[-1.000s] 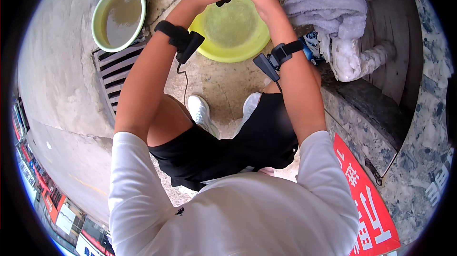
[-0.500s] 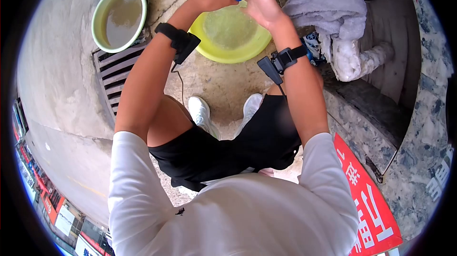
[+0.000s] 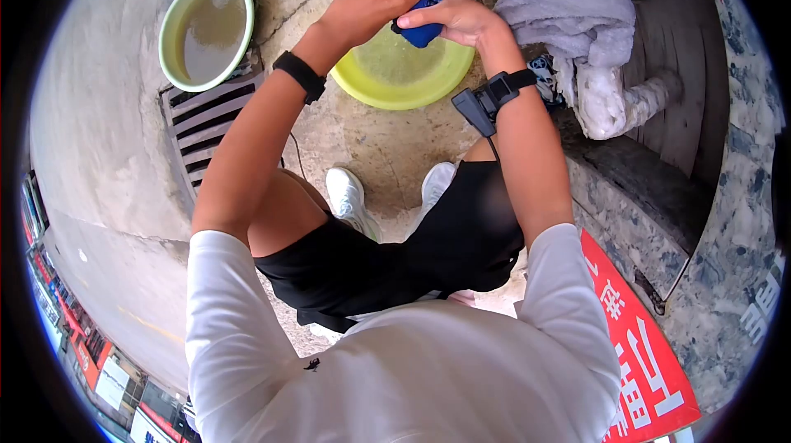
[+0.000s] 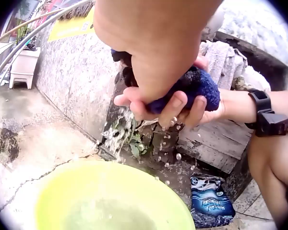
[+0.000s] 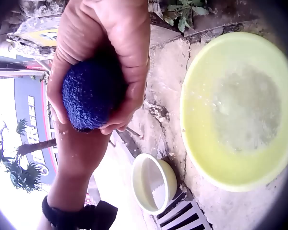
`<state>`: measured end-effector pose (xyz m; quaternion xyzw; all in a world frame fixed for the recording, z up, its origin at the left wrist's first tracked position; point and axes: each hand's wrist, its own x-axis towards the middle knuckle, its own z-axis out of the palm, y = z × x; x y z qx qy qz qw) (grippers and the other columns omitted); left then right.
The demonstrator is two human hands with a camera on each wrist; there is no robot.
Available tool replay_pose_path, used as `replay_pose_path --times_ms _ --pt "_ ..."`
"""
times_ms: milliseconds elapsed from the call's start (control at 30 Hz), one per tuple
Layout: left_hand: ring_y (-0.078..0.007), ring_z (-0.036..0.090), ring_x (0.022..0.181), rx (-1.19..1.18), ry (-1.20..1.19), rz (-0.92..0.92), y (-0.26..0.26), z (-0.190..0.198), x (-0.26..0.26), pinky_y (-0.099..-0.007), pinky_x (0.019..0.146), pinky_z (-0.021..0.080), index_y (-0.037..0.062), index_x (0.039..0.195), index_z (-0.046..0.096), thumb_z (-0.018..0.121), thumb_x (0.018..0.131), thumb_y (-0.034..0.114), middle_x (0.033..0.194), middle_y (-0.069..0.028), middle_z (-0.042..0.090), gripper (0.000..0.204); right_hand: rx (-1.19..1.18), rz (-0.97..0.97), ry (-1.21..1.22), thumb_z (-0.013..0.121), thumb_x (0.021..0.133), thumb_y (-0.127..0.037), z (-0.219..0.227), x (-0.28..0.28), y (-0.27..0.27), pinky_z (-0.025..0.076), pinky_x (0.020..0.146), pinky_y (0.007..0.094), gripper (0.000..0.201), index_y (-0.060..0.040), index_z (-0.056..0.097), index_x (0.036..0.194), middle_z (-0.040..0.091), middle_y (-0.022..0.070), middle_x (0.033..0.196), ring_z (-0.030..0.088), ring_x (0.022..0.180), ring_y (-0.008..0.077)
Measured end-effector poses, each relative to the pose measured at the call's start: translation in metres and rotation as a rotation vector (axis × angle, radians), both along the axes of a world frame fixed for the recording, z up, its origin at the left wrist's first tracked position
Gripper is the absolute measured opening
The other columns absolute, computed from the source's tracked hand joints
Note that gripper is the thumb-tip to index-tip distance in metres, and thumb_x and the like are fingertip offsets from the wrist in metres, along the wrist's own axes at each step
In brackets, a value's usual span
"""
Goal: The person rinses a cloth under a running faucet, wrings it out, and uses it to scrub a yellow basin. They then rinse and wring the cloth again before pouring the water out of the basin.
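Right grip [image 3: 468, 18] holds dripping, fuzzy blue cloth [image 5: 89, 96].

red sign [image 3: 643, 352]: white chinese characters; blue packet [image 4: 210, 202]: inverted print; stone slab [image 3: 729, 220]: letters; none clearly legible.

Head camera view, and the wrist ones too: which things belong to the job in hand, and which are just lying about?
In the job:
blue cloth, gripped by the left hand and right hand
large yellow-green basin, below the hands

Apparently just lying about:
smaller pale green basin of murky water
grey towel
blue packet
red sign
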<state>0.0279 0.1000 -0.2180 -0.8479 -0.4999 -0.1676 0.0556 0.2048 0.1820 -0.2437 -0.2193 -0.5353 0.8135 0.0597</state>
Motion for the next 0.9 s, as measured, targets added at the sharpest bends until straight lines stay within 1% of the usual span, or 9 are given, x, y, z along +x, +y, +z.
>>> replay_pose_path --times_ms 67,100,200,300,400,500,600,800,900 --pt "-0.0245 0.062 0.098 0.007 0.102 0.046 -0.002 -0.004 0.004 -0.0328 0.082 0.055 0.0067 0.154 0.033 0.075 0.065 0.005 0.108 -0.0084 0.061 0.098 0.279 0.052 -0.112 0.081 0.077 -0.010 0.004 -0.002 -0.001 0.057 0.085 0.0322 0.052 -0.0001 0.056 0.121 0.071 0.0109 0.104 0.070 0.097 0.0208" --pt "-0.0240 0.065 0.097 0.007 0.180 0.070 -0.005 -0.005 0.006 -0.0336 0.077 0.057 -0.0007 0.143 0.042 0.074 0.068 0.006 0.103 -0.0100 0.063 0.081 0.321 0.056 -0.137 0.083 0.072 -0.008 0.001 -0.004 0.000 0.055 0.081 0.0295 0.043 -0.0007 0.062 0.109 0.072 0.0079 0.097 0.069 0.092 0.0158" --pt "-0.0267 0.070 0.089 -0.166 0.240 0.223 -0.006 -0.013 0.011 -0.0373 0.068 0.059 -0.0009 0.123 0.053 0.072 0.073 0.007 0.094 -0.0122 0.068 0.054 0.610 0.106 -0.233 0.084 0.068 -0.009 -0.009 -0.012 0.002 0.055 0.076 0.0308 0.038 -0.0008 0.066 0.099 0.072 0.0071 0.092 0.069 0.084 0.0148" --pt "-0.0304 0.073 0.079 -0.382 0.232 0.306 -0.003 -0.007 0.018 -0.0400 0.062 0.059 0.0012 0.102 0.056 0.073 0.075 0.010 0.083 -0.0138 0.071 0.033 0.689 0.160 -0.384 0.085 0.060 -0.021 -0.029 -0.023 0.002 0.055 0.075 0.0351 0.048 0.0014 0.067 0.099 0.071 0.0171 0.087 0.070 0.081 0.0261" --pt "-0.0321 0.073 0.076 -0.444 0.199 0.323 -0.002 -0.009 0.018 -0.0411 0.065 0.059 0.0016 0.095 0.061 0.074 0.075 0.013 0.081 -0.0164 0.071 0.027 0.850 0.139 -0.486 0.084 0.063 -0.019 -0.014 -0.027 -0.008 0.056 0.075 0.0388 0.044 0.0031 0.068 0.099 0.072 0.0217 0.089 0.072 0.083 0.0311" --pt "-0.0329 0.073 0.078 -0.489 0.153 0.321 -0.002 -0.017 0.013 -0.0415 0.067 0.060 0.0020 0.089 0.064 0.074 0.074 0.015 0.082 -0.0167 0.071 0.022 0.844 0.140 -0.545 0.083 0.066 -0.017 -0.014 -0.030 -0.014 0.057 0.079 0.0406 0.044 0.0042 0.069 0.102 0.072 0.0233 0.094 0.072 0.089 0.0334" --pt "-0.0342 0.073 0.081 -0.568 0.152 0.335 0.000 -0.008 0.012 -0.0427 0.069 0.060 0.0036 0.089 0.067 0.073 0.074 0.015 0.086 -0.0176 0.072 0.020 0.827 0.154 -0.648 0.082 0.069 -0.015 -0.005 -0.036 -0.018 0.057 0.081 0.0409 0.044 0.0052 0.067 0.106 0.072 0.0236 0.097 0.071 0.093 0.0353" --pt "-0.0371 0.072 0.084 -0.570 0.092 0.375 0.003 -0.005 0.006 -0.0464 0.074 0.059 0.0050 0.093 0.067 0.072 0.074 0.015 0.089 -0.0185 0.071 0.022 0.959 0.018 -0.528 0.080 0.070 -0.012 -0.004 -0.035 -0.023 0.055 0.085 0.0435 0.053 0.0051 0.062 0.117 0.069 0.0268 0.106 0.067 0.105 0.0396" --pt "-0.0360 0.070 0.097 -0.730 0.143 0.461 0.017 0.003 0.005 -0.0422 0.084 0.058 0.0108 0.119 0.064 0.076 0.076 0.016 0.108 -0.0187 0.070 0.045 1.002 -0.116 -0.497 0.085 0.067 -0.021 -0.005 -0.030 -0.021 0.055 0.085 0.0403 0.060 0.0005 0.060 0.118 0.070 0.0232 0.103 0.069 0.099 0.0361"
